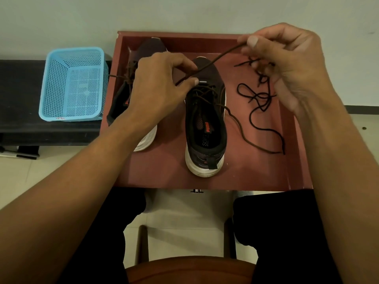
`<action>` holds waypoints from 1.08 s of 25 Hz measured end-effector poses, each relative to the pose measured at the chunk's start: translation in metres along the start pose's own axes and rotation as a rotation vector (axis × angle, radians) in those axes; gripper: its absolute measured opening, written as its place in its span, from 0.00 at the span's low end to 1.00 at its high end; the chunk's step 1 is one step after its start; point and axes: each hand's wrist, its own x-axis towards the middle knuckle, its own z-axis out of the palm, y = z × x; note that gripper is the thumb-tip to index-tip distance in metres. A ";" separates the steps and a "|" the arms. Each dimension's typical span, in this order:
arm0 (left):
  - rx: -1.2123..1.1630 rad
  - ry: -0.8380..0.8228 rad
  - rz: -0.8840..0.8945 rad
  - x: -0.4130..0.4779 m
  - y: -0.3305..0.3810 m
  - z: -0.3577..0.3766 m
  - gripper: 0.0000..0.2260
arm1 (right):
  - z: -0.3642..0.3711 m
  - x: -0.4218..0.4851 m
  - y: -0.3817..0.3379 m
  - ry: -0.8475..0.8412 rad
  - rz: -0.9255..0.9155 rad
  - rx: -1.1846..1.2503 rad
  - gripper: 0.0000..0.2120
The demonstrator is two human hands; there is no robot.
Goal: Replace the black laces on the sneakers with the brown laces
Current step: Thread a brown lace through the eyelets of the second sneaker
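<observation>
1. Head view: a red-brown tray (164, 171) carries two dark sneakers with white soles, their toes toward its far edge.
2. The centre sneaker (206, 128) stands mid-tray with its heel near the near edge. It is partly threaded with a brown lace (217, 57).
3. The left hand (160, 87) pinches that lace between thumb and forefinger, just over the eyelets nearest the toe.
4. The right hand (287, 64) is raised over the tray's far right corner. It grips the lace's end in its fingertips, so the strand runs taut between the hands. The lace's other end trails toward the right edge.
5. The second sneaker (151, 48) lies along the left edge, mostly hidden by the left hand and forearm.
6. The black laces (258, 97) lie loose and tangled by the right edge.
7. A blue basket (73, 85) sits on a dark bench (20, 95) left of the tray.
</observation>
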 end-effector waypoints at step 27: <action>-0.054 -0.330 -0.320 -0.018 0.012 -0.009 0.05 | 0.080 -0.020 0.009 -0.218 -0.159 -1.270 0.06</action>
